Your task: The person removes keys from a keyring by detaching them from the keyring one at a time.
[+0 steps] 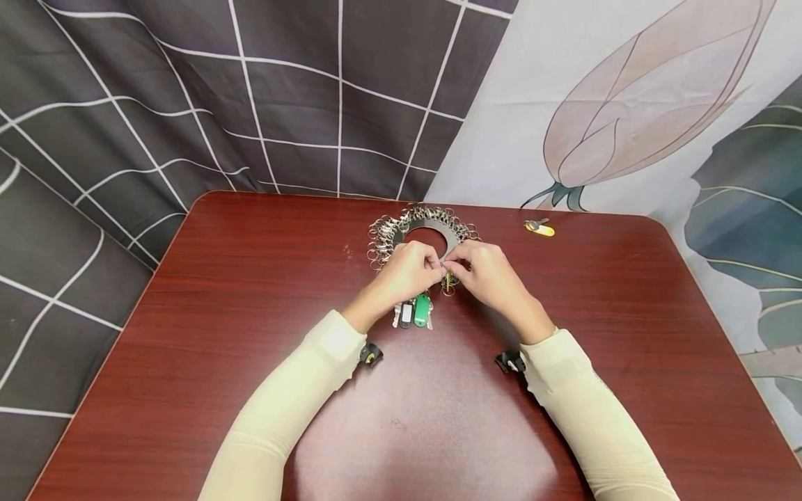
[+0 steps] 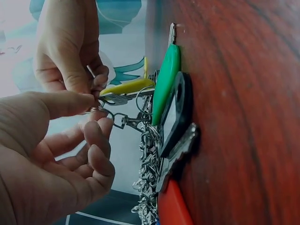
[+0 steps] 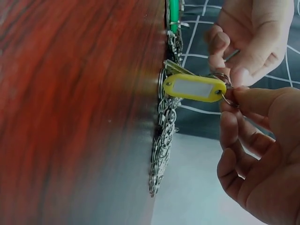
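A large grey ring point(image 1: 443, 235) lies on the table, hung all round with metal clips and small split rings. At its near edge my left hand point(image 1: 410, 268) pinches a small metal ring point(image 2: 117, 121) of one clip between thumb and fingers. My right hand point(image 1: 491, 277) meets it there, pinching the split ring point(image 3: 228, 101) of a yellow key tag point(image 3: 194, 88). The tag carries a key point(image 3: 176, 68) and hangs below the fingertips. Whether the two rings are linked is hidden by the fingers. Beside my left hand lie a green key tag point(image 1: 422, 310) and a black key tag point(image 1: 406, 314) with keys.
Another yellow key tag point(image 1: 540, 228) with a key lies toward the back right of the reddish-brown table point(image 1: 413, 417). A red tag point(image 2: 173, 204) shows low in the left wrist view. A dark checked curtain point(image 1: 288, 90) hangs behind the table.
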A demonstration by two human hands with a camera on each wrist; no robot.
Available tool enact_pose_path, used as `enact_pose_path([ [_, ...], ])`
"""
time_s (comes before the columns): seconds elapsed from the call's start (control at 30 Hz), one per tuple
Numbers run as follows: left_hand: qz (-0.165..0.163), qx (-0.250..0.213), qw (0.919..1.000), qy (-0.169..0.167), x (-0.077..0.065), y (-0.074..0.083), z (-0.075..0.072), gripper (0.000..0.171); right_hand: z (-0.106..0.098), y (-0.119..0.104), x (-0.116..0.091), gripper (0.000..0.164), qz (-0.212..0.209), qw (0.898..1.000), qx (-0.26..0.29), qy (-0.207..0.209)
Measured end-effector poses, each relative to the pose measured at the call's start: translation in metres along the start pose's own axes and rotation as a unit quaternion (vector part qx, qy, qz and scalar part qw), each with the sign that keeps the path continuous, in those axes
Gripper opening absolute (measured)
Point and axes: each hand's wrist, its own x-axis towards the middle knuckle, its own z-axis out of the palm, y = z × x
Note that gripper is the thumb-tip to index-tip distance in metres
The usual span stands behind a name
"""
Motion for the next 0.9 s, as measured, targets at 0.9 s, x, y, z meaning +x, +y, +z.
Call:
enact_pose_path([
  [0.9,0.020,0.006,0.9996,0.017,0.0006,-0.0023,0.0020,0.016,0.0023,-0.0012,-0.0004,0.008,0.015,1.000,-0.009,0.014],
])
